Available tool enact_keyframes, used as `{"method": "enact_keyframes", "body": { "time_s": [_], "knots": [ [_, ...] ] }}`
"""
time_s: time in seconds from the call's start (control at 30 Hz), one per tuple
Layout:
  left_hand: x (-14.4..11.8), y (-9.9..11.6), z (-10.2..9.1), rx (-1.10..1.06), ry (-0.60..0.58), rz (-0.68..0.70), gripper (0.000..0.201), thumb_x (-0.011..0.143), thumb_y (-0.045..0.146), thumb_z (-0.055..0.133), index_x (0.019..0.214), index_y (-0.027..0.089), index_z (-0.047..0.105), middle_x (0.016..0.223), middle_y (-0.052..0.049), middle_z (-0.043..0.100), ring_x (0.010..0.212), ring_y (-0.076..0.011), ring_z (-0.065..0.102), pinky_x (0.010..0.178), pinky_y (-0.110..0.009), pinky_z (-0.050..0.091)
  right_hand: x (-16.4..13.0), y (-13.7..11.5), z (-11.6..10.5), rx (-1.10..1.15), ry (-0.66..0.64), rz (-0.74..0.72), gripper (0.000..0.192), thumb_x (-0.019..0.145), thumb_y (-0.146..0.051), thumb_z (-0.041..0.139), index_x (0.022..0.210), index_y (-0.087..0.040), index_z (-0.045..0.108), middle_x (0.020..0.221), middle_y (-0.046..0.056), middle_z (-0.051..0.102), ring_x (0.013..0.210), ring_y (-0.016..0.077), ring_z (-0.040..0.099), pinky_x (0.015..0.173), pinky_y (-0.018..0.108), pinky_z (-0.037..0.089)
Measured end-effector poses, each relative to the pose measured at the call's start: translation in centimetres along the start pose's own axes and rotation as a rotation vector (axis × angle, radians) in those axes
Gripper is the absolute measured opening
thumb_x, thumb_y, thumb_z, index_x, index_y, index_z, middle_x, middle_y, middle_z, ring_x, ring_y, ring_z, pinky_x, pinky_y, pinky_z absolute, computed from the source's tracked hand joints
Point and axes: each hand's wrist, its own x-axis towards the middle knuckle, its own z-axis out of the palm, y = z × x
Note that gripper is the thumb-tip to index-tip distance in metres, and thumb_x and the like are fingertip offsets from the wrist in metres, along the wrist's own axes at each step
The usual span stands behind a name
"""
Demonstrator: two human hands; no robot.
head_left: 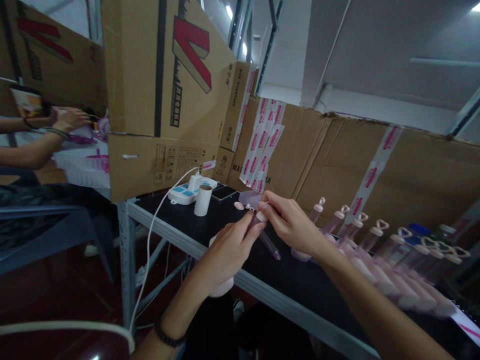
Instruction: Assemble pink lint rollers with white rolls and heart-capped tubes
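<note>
While both hands, left hand [232, 245] and right hand [290, 225], pinch the slim clear pink-capped tube [267, 241] above the black worktop [300, 280], a slip could, by judgement, drop it among the row of heart-topped pink tubes [378, 245].

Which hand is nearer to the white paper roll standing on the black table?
Left. The left hand is right of the roll, apart; the right hand is farther right.

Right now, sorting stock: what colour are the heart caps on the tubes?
Pale pink heart caps, head view.

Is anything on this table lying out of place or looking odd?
Nothing stands out. The pink tubes lie in a tidy row on the black table, and both hands, left hand and right hand, hold one tube.
</note>
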Motion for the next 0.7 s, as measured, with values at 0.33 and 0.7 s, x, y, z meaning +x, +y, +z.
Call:
{"method": "enact_keyframes", "body": {
  "time_s": [0.33,0.7],
  "knots": [
    [0.4,-0.5,0.7,0.414,0.067,-0.022,0.028,0.106,0.04,0.041,0.121,0.025,0.059,0.105,-0.011,0.079,0.099,-0.0328,0.076,0.08,-0.037,0.049,0.1,0.4,2.1,-0.077,0.183,0.155,0.029,0.102,-0.031,0.044,0.074,-0.024,0.041,0.065,-0.003,0.051,0.062,0.0157,0.049,0.062,0.028,0.032],
    [0.5,-1.0,0.7,0.718,0.122,-0.014,0.034,0.109,0.039,0.032,0.129,0.02,0.052,0.104,-0.014,0.076,0.087,-0.032,0.076,0.065,-0.034,0.045,1.6,1.0,3.7,-0.067,0.276,0.286,0.033,0.099,-0.031,0.048,0.067,-0.023,0.044,0.063,-0.001,0.055,0.061,0.016,0.05,0.059,0.028,0.029]
  ]
}}
